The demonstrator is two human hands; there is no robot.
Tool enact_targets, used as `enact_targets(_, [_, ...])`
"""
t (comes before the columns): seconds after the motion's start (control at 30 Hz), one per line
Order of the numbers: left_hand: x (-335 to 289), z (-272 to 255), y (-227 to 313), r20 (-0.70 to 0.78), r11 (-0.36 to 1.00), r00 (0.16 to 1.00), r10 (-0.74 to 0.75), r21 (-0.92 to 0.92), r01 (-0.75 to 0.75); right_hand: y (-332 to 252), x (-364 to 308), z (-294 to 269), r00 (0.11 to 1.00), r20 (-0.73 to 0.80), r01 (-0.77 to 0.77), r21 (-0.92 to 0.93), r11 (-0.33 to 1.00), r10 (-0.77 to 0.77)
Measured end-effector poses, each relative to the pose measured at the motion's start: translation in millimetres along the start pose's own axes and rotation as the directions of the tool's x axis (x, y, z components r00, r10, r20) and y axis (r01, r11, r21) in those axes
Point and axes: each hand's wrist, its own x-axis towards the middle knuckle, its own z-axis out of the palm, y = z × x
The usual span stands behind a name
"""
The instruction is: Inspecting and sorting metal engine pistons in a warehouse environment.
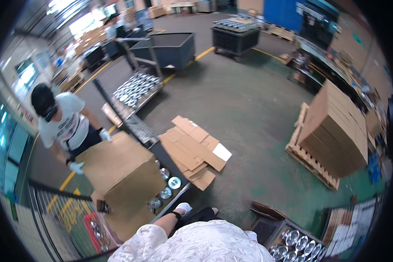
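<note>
My left hand, in a white glove with a dark band at the wrist, is beside the near edge of a cart. Its fingers are too small and blurred to read. Several shiny round metal parts stand on that cart, left of the hand. A large cardboard box rests next to them, and a co-worker's gloved hands touch its far side. Only a sliver of my right hand, gloved in white, shows past my shirt. It is nearest an open container of metal parts; its fingers are hidden.
Flattened cardboard sheets lie on the floor ahead. A pallet at the right bears tall brown cartons. Farther off are a cart of metal parts, a grey bin and a loaded dark bin. Another person stands far left.
</note>
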Motion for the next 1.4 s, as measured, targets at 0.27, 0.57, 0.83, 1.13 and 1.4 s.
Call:
enact_targets(0.27, [14,3,-3,0.076,1.0,0.997,0.021,0.01,-0.022,-14,-36,-8,0.972,-0.142,0.211,0.192,0.958,-0.186])
enact_targets(0.57, [21,-3,0,0.089,0.99,0.987,0.131,0.04,-0.135,-33,-41,-27,0.996,-0.004,0.078,0.52,0.851,-0.089])
enact_targets(0.83, [29,8,-15,0.099,0.935,0.961,0.257,0.226,-0.273,-31,-38,-32,0.985,0.086,0.082,0.532,0.843,-0.15])
enact_targets(1.13, [21,7,-10,0.036,0.979,0.985,0.167,0.111,-0.17,-10,-26,-9,0.977,0.017,0.181,0.461,0.869,-0.212])
enact_targets(1.4, [13,1,-2,-0.012,0.984,0.984,0.177,-0.013,-0.177,4,-18,5,0.986,0.05,0.151,0.095,0.984,-0.157])
